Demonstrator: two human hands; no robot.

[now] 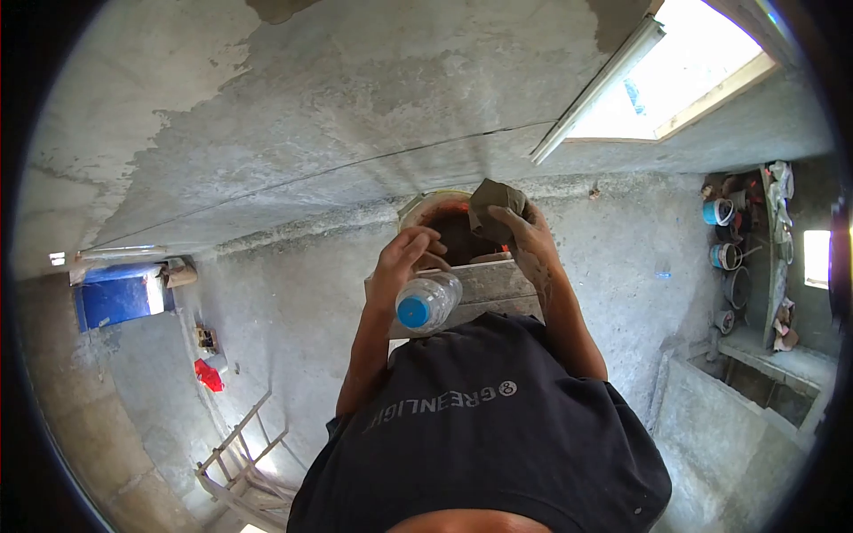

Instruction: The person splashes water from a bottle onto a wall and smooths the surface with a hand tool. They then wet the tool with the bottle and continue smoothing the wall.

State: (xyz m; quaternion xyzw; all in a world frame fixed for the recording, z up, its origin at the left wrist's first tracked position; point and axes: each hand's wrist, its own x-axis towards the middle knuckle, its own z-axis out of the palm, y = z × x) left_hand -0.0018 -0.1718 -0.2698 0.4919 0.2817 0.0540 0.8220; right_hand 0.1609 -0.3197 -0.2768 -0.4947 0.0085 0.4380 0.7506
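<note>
My right hand (526, 229) grips a dark grey-brown angular block (492, 210), with wet smears running down the wrist. Below and left of the block is a round bucket (410, 211), reddish inside, with dark contents. My left hand (411, 252) is at the bucket's near left side, fingers bent and apart, nothing visible in them. Close under that hand, a clear plastic bottle (442, 290) with a blue cap (413, 311) points toward me. It overlaps a wooden plank (493, 282) in front of my chest.
A rough grey plaster wall (373, 115) rises ahead, with a bright window opening (702, 71) at upper right. Several paint buckets (718, 211) line the right side. A wooden frame (238, 457) stands at lower left, near a red object (210, 375). Farther left is a blue panel (111, 302).
</note>
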